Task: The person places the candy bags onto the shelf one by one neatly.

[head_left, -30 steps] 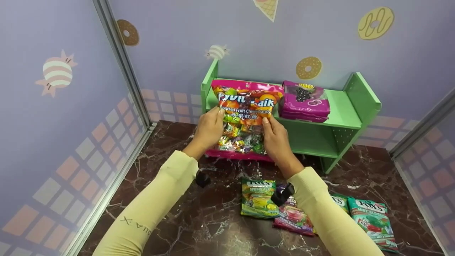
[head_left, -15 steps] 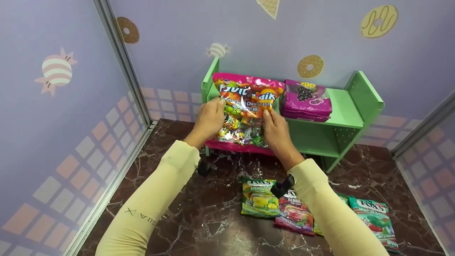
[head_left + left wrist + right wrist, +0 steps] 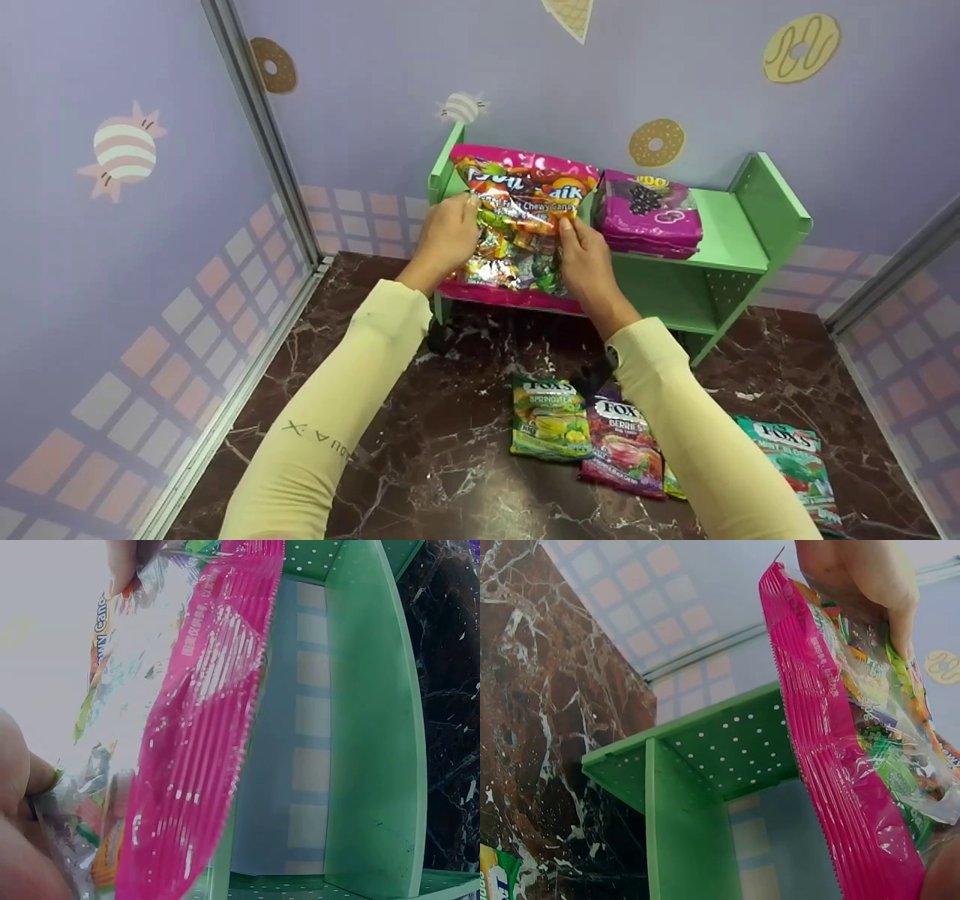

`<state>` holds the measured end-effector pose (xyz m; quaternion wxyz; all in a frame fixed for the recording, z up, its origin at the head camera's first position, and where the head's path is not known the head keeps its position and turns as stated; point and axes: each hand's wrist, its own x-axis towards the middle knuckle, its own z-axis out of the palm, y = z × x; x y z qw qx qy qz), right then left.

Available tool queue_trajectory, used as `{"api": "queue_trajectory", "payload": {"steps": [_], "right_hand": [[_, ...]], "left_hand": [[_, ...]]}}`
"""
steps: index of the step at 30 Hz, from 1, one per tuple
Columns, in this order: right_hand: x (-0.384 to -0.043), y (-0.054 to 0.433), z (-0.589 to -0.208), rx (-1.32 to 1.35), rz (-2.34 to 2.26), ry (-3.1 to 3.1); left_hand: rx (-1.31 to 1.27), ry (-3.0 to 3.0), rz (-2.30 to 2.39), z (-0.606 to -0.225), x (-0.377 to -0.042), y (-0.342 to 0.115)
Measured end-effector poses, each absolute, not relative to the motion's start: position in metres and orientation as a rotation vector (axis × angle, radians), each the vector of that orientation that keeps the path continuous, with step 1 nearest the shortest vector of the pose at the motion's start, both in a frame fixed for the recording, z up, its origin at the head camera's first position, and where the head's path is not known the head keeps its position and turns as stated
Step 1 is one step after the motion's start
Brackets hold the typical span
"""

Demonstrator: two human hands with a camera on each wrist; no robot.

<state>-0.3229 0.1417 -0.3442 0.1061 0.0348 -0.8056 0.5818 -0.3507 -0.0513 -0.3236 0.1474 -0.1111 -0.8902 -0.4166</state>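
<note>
Head view, hands (image 3: 450, 231) (image 3: 589, 259) gripping glossy bag (image 3: 519, 225)

This looks like a small booth done up as a sweet shop — a mock-up or a real sales corner, the pictures do not settle which. Lilac walls (image 3: 540, 97) stand close on the left, back and right, joined by metal posts (image 3: 255, 135). They are printed with doughnuts (image 3: 656, 142), wrapped sweets (image 3: 124, 150), a cone (image 3: 571, 16) and, lower down, pink and white tiles (image 3: 225, 292). On the dark, marble-patterned tabletop (image 3: 420, 450) stands a green shelf (image 3: 772, 199) with perforated ends. The goods are packaged confectionery — Fox's bags (image 3: 551, 420), a purple pack (image 3: 649, 217), a chewy candy bag (image 3: 517, 217).
</note>
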Motion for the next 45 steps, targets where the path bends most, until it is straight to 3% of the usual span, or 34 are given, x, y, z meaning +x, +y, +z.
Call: {"api": "queue_trajectory", "payload": {"steps": [29,45], "right_hand": [[-0.357,0.15,-0.336,0.175,1.82,-2.305],[-0.378,0.15,-0.33,0.089,1.83,-2.382]], "left_hand": [[-0.345,-2.589,-1.095,-0.309,-0.388,-0.045],[-0.275,-2.619,-1.003,-0.309,-0.402,-0.042]]}}
